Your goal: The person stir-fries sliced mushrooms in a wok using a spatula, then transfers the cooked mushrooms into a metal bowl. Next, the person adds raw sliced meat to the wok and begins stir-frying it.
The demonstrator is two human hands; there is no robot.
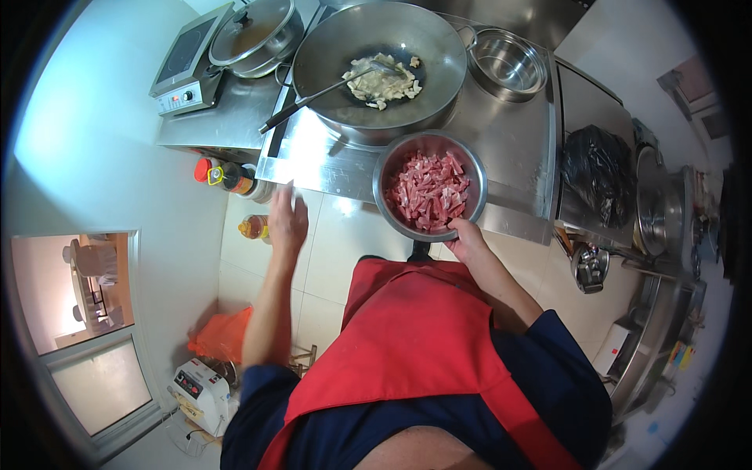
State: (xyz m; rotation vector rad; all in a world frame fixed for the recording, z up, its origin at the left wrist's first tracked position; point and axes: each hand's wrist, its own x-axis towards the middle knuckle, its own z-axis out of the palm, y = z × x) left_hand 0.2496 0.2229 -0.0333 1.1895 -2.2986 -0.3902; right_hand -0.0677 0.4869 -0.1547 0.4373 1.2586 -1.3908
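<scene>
My right hand (468, 239) grips the near rim of a steel bowl (380, 194), held at the stove's front edge. Raw meat strips (432, 191) lie in the bowl. To the left, my left hand (288, 218) is raised in front of the counter edge, slightly blurred; no object shows in it, and how far its fingers are bent is unclear. Beyond the bowl stands a large wok (329, 111) with pale cooked pieces (376, 88) at its bottom. A long-handled ladle or spatula (329, 89) rests in the wok, its dark handle over the left rim, beyond my left hand.
A lidded pot (252, 35) and an induction cooker (185, 67) stand at the back left. Nested steel pots (508, 64) sit right of the wok. Bottles (238, 176) stand below the left counter. A black plastic bag (599, 173) lies on the right-hand surface.
</scene>
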